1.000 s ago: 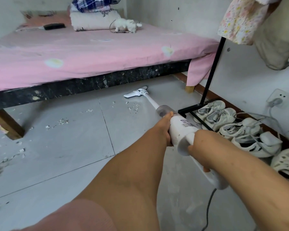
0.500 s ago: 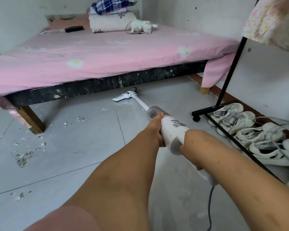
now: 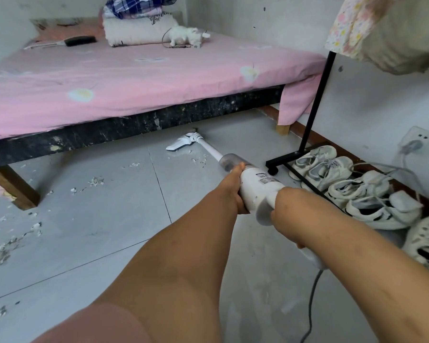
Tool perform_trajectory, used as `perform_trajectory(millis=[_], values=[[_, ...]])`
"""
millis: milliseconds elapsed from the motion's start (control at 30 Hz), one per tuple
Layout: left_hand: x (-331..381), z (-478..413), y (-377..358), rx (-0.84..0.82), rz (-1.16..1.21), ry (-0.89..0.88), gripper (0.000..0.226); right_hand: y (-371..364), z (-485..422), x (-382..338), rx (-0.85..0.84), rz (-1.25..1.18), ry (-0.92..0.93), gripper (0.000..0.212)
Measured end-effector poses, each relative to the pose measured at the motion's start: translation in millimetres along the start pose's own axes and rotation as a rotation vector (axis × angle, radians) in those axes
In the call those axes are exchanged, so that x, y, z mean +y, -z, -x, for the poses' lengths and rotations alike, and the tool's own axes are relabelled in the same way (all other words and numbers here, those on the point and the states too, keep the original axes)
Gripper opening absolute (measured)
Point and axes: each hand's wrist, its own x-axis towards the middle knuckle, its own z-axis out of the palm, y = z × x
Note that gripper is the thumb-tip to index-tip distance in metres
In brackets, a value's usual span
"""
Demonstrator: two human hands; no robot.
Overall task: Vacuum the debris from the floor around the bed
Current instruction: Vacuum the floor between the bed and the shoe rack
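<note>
I hold a white stick vacuum (image 3: pixel 256 186) out in front of me. My left hand (image 3: pixel 234 189) grips the left side of its body just behind the clear dust cup. My right hand (image 3: pixel 286 211) grips the handle at the rear, with its fingers hidden under the wrist. The vacuum's floor head (image 3: pixel 181 144) lies on the grey tiles at the dark edge of the bed (image 3: pixel 134 78). Small white debris (image 3: pixel 199 160) lies just right of the tube, and more debris (image 3: pixel 94 181) is scattered further left, with a denser patch (image 3: pixel 13 240) at the far left.
A black clothes rack (image 3: pixel 315 102) stands at the right, its wheeled base beside several white shoes (image 3: pixel 352 189) along the wall. The vacuum's grey cord (image 3: pixel 311 305) trails down toward me. A wooden bed leg (image 3: pixel 15 186) stands at the left. A wall socket (image 3: pixel 414 142) sits at right.
The floor head has slid along the bed's edge on the tiles. My view has shifted back to the right, so more of the shoes and the wall socket show again.
</note>
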Motion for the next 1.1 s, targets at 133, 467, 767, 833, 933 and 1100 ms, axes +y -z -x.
perform_trajectory(millis=[133, 467, 767, 833, 933, 1100], values=[[-7, 0, -21, -0.038, -0.068, 0.026, 0.058, -7, 9, 22, 0.197, 0.025, 0.104, 0.026], [-30, -3, -61, -0.127, -0.153, 0.046, 0.053, -6, 11, 54, 0.239, -0.056, 0.063, 0.037], [-21, 6, -36, -0.075, -0.062, 0.004, 0.052, -2, 8, 34, 0.076, -0.019, 0.008, 0.022], [-17, 8, -27, -0.047, -0.053, 0.005, 0.052, 2, 8, 23, -0.007, -0.006, -0.038, 0.02], [-9, 16, -6, 0.007, -0.027, -0.011, 0.054, 0, 14, 7, 0.037, 0.044, 0.107, 0.027], [4, 27, 26, 0.075, 0.02, -0.033, 0.052, -3, 32, -15, 0.059, 0.11, 0.238, 0.025]])
